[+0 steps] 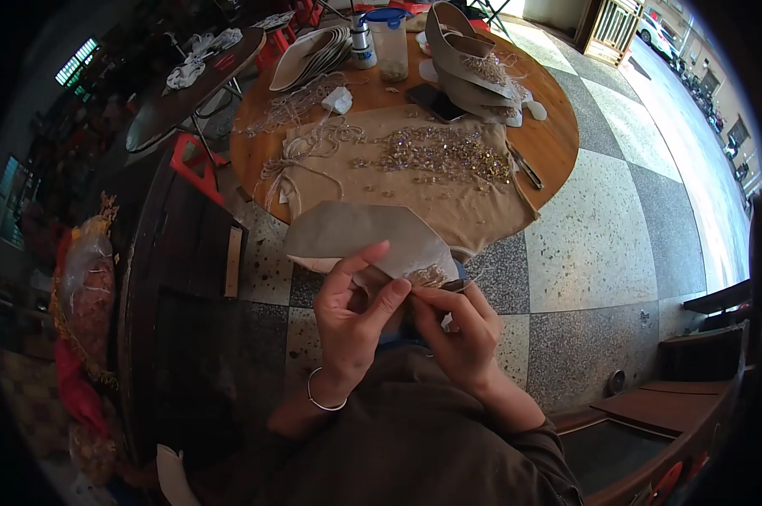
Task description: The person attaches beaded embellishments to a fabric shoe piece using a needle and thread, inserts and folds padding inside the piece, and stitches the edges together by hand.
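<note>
The left hand (356, 316) is gripping the pale grey flat shaped piece (368, 236) before the near edge of the round wooden surface (558, 152); the right hand (461, 325) is pinching at its beaded near-right edge. Clear glittering beads (448, 152) are lying on the tan cloth (381, 185) beyond.

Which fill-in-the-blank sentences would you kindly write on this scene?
Of the left hand and right hand at the panel, only the ____ one has a bangle.
The lid of the jug is ____ in colour.
The beads lie on a tan ____.
The top of the table is ____ in shape.

Missing words: left; blue; cloth; round.
</note>
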A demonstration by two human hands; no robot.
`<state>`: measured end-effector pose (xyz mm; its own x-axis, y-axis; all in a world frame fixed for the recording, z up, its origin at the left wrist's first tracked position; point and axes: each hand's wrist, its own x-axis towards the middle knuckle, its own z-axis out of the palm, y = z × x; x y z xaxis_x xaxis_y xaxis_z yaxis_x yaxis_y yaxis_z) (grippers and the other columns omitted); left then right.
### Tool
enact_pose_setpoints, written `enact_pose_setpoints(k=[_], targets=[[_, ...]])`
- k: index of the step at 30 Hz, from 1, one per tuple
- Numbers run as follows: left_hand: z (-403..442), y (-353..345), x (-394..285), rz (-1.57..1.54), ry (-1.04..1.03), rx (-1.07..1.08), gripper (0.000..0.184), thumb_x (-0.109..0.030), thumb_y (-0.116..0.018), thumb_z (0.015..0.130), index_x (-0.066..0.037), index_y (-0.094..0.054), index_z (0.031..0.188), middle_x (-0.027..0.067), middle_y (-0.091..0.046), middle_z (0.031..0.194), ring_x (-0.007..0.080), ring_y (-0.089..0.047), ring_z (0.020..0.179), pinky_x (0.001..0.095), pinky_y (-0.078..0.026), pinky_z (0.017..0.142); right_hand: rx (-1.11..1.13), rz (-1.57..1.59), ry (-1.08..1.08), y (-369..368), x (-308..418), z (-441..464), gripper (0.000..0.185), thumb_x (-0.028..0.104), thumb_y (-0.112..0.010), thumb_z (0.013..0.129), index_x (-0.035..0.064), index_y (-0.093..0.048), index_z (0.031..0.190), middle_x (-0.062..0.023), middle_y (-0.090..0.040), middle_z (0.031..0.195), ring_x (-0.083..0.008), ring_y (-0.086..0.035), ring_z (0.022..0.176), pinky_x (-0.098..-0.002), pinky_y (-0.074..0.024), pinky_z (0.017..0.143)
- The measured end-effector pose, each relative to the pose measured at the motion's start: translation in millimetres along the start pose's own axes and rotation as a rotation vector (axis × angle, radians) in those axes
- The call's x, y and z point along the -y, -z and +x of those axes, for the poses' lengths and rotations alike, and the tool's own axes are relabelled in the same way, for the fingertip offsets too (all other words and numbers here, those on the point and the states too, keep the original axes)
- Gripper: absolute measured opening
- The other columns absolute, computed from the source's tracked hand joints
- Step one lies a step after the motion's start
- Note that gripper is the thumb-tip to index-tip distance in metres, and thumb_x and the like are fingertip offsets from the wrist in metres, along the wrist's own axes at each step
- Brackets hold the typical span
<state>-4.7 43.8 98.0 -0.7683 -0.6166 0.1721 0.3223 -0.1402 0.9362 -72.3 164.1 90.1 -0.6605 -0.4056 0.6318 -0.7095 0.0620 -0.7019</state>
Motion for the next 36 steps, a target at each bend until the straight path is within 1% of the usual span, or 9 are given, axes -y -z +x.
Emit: enact_pose_setpoints(k=[7, 13, 19, 22, 26, 28, 31, 32, 36], targets=[[0, -2, -2, -0.08, 0.029, 0.001, 0.045, 0.0, -0.069, 0.084, 0.002, -0.052, 0.126, 0.0017, -0.063, 0.092, 0.0045, -0.058, 0.083, 0.0176, -0.047, 0.073, -0.05, -0.096, 0.176, -2, -8, 1, 0.021, -0.001, -0.076, 0.072, 0.003, -0.068, 0.091, -0.0056, -0.065, 0.077, -0.0142, -0.053, 0.054, -0.0261, -0.041, 0.044], [-2, -4, 0, -0.114, 0.036, -0.001, 0.049, 0.001, -0.069, 0.084, 0.002, -0.05, 0.129, 0.002, -0.064, 0.093, 0.005, -0.059, 0.083, 0.0183, -0.047, 0.074, -0.052, -0.166, 0.292, 1, -10, 6, 0.026, 0.0, -0.078, 0.07, 0.0027, -0.065, 0.092, -0.0056, -0.062, 0.072, -0.0159, -0.055, 0.055, -0.0278, -0.0426, 0.044], [5, 2, -3, -0.139, 0.321, 0.108, 0.057, 0.002, -0.07, 0.083, 0.0, -0.046, 0.135, 0.0008, -0.064, 0.093, 0.0027, -0.057, 0.08, 0.0167, -0.046, 0.072, 0.112, -0.113, 0.235, 13, -20, 0, 0.033, 0.007, -0.074, 0.07, 0.0057, -0.061, 0.1, -0.0041, -0.053, 0.077, -0.019, -0.056, 0.065, -0.0315, -0.0467, 0.053], [4, 4, 2, -0.167, 0.291, 0.155, 0.06, 0.001, -0.07, 0.083, 0.0, -0.044, 0.137, 0.0001, -0.064, 0.092, 0.0025, -0.057, 0.078, 0.016, -0.045, 0.07, 0.182, -0.145, 0.2, 20, -19, 4, 0.028, 0.011, -0.075, 0.073, 0.008, -0.062, 0.097, -0.0038, -0.05, 0.075, -0.02, -0.055, 0.063, -0.0329, -0.0455, 0.052], [6, 6, 7, 0.153, 0.077, 0.061, 0.058, 0.0, -0.07, 0.083, -0.001, -0.047, 0.135, -0.0024, -0.063, 0.088, 0.0007, -0.051, 0.07, 0.016, -0.043, 0.063, 0.433, -0.118, 0.152, 44, 2, 3, 0.021, 0.015, -0.075, 0.076, 0.0115, -0.064, 0.093, -0.0046, -0.049, 0.076, -0.021, -0.053, 0.061, -0.033, -0.044, 0.052], [1, 11, 11, 0.326, 0.019, 0.073, 0.056, 0.0, -0.07, 0.082, -0.002, -0.05, 0.134, -0.0021, -0.063, 0.085, 0.0006, -0.048, 0.065, 0.0168, -0.042, 0.059, 0.329, -0.112, 0.046, 51, 19, 5, 0.019, 0.017, -0.075, 0.077, 0.0126, -0.065, 0.092, -0.0052, -0.049, 0.077, -0.0221, -0.053, 0.062, -0.034, -0.0447, 0.053], [-4, 2, 6, 0.685, -0.233, 0.119, 0.056, 0.001, -0.071, 0.08, -0.004, -0.052, 0.132, 0.001, -0.063, 0.081, 0.0024, -0.042, 0.058, 0.0187, -0.04, 0.054, 0.184, -0.16, -0.06, 39, 18, 13, 0.017, 0.018, -0.074, 0.077, 0.0126, -0.065, 0.091, -0.0065, -0.048, 0.079, -0.0242, -0.053, 0.061, -0.0355, -0.0443, 0.053], [-6, 1, 6, 0.695, -0.238, 0.145, 0.059, 0.001, -0.071, 0.078, -0.005, -0.052, 0.132, 0.0051, -0.062, 0.079, 0.0056, -0.043, 0.055, 0.0216, -0.04, 0.053, 0.138, -0.18, -0.079, 33, 12, 18, 0.017, 0.018, -0.074, 0.078, 0.0123, -0.065, 0.091, -0.0071, -0.048, 0.079, -0.025, -0.053, 0.061, -0.0361, -0.044, 0.053], [-10, -4, -3, 0.778, -0.256, 0.183, 0.061, 0.002, -0.072, 0.077, -0.006, -0.051, 0.133, 0.0039, -0.062, 0.079, 0.0075, -0.045, 0.056, 0.0235, -0.04, 0.053, 0.288, -0.106, -0.151, 19, -2, 19, 0.013, 0.014, -0.07, 0.081, 0.0095, -0.061, 0.089, -0.0099, -0.049, 0.081, -0.0275, -0.054, 0.062, -0.0366, -0.044, 0.054]])
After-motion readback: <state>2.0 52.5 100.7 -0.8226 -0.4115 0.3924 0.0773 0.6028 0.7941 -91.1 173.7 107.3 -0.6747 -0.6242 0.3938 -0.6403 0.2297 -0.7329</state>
